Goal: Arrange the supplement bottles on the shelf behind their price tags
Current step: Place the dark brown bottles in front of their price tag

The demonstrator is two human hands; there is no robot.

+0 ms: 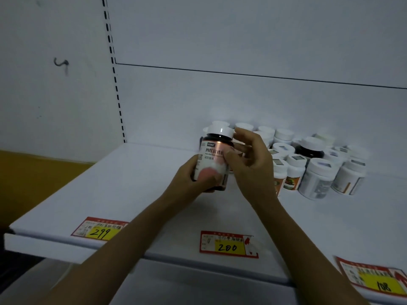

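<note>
Head view: bottle [214, 160] clasped between both hands' fingers [229, 156].

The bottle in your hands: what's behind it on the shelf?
Behind the held bottle stand more white-capped bottles against the back wall. Only their caps show; the bottle, left hand and right hand cover their labels.
</note>
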